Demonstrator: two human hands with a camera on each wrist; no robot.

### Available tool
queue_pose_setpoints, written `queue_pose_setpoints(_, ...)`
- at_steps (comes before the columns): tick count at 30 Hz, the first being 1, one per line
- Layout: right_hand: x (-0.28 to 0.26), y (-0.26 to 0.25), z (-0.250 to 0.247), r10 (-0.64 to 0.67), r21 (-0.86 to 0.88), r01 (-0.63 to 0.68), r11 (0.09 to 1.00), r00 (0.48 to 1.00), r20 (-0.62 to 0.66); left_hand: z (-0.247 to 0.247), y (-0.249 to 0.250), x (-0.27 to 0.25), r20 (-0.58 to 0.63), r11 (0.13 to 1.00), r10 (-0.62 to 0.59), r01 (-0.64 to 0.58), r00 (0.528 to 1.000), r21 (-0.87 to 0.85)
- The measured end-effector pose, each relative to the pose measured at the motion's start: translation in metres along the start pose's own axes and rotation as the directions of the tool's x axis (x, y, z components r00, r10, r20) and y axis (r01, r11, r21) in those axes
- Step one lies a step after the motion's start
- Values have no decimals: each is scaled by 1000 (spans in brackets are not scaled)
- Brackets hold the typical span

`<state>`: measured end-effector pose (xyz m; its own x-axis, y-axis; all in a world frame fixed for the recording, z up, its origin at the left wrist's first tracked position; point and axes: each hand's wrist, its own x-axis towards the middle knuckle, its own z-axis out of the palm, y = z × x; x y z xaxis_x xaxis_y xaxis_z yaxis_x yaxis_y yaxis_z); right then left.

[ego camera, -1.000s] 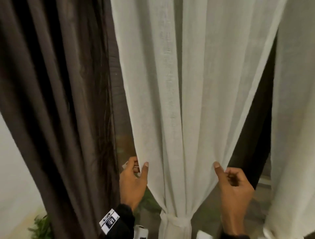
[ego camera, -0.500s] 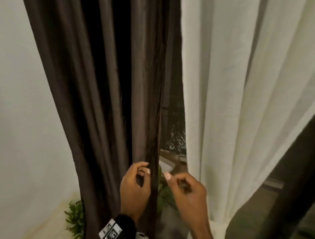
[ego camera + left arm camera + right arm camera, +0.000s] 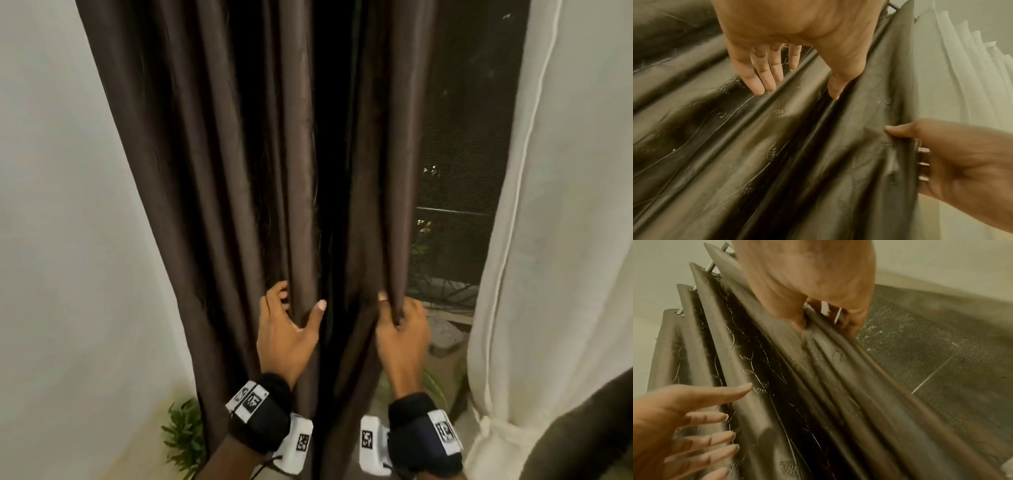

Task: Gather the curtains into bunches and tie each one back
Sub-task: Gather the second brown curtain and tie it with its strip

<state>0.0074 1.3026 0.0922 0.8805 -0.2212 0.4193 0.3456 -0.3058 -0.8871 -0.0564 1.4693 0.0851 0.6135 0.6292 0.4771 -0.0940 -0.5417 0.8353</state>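
Brown curtain next, we're just starting to gather it

The brown curtain (image 3: 239, 171) hangs in long pleats between the wall (image 3: 51, 205) and the dark window (image 3: 462, 154). Our right hand (image 3: 402, 330) is pinching its window-side edge, thumb in front and fingers curled behind, while our left hand (image 3: 286, 329) sits spread against a middle fold, fingers straight-ish, not really holding anything. The hands are a few folds apart. The white curtain (image 3: 548, 240) off to the right looks bunched and tied low down. We reckon the next bit is walking that edge across to stack the pleats into one bunch; no tie for the brown one in sight.
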Motion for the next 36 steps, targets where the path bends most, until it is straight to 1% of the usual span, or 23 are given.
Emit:
queue_pose_setpoints(1,-4,1,-5,21,53,-17,998,997,-77,2,-4,8,20,1000,-15,15,1000,-3)
queue_pose_setpoints(2,-10,1,-8,55,86,-47,995,995,-85,7,-8,14,45,1000,-22,22,999,4)
queue_pose_setpoints(4,-19,1,-10,114,109,-117,987,993,35,17,-20,25,71,1000,-15,14,997,19)
queue_pose_setpoints(6,-23,-1,-6,144,138,-157,978,985,99,26,-31,32,32,999,20,-21,999,29)
queue_pose_setpoints(8,-19,-6,0,134,152,-148,977,986,95,32,-34,30,1,996,66,-66,998,56)
queue_pose_setpoints(9,-18,-10,4,133,153,-151,977,984,120,34,-34,26,13,993,105,-105,994,59)
queue_pose_setpoints(12,-13,-19,23,87,174,-137,975,959,269,36,-27,9,134,977,202,-209,970,45)
queue_pose_setpoints(14,-8,-25,37,47,206,-119,971,945,324,34,-20,6,195,962,258,-270,946,40)
queue_pose_setpoints(17,2,-32,55,22,140,-76,987,935,354,22,-9,8,221,949,312,-316,924,-20)
queue_pose_setpoints(19,12,-31,65,4,143,-54,988,946,324,8,-13,16,132,922,386,-385,913,-31)
queue_pose_setpoints(20,15,-29,68,4,147,-51,988,952,307,3,-20,24,56,913,407,-407,912,-12)
queue_pose_setpoints(21,19,-27,70,9,139,-52,989,955,295,-2,-26,33,-39,919,393,-393,919,16)
queue_pose_setpoints(22,21,-28,73,12,119,-49,992,957,291,-7,-32,44,-147,942,335,-333,931,39)
queue_pose_setpoints(23,21,-29,76,7,101,-38,994,957,290,-12,-37,55,-245,969,244,-242,938,38)
queue_pose_setpoints(24,20,-30,79,-9,94,-19,995,956,293,-15,-41,67,-310,988,151,-154,939,16)
queue_pose_setpoints(25,18,-31,83,-24,93,-5,996,953,301,-17,-45,77,-326,996,85,-94,942,-13)
queue_pose_setpoints(26,16,-33,88,-33,97,2,995,949,314,-19,-49,87,-300,997,40,-58,953,-51)
queue_pose_setpoints(28,13,-35,96,-20,97,-13,995,944,329,-20,-56,101,-221,995,0,-23,975,-101)
queue_pose_setpoints(29,13,-34,100,-2,101,-31,994,950,311,-21,-60,105,-203,993,-2,-21,979,-113)
queue_pose_setpoints(31,10,-36,105,36,105,-60,993,975,219,-23,-61,106,-177,988,-17,-11,984,-153)
queue_pose_setpoints(33,2,-40,110,48,120,-69,990,985,164,-25,-56,98,-141,987,45,-66,989,-146)
queue_pose_setpoints(34,-1,-42,114,56,142,-81,987,983,174,-25,-56,92,-104,984,104,-118,989,-137)
queue_pose_setpoints(36,-10,-51,125,100,230,-160,960,963,250,-25,-60,80,34,967,224,-217,974,-136)
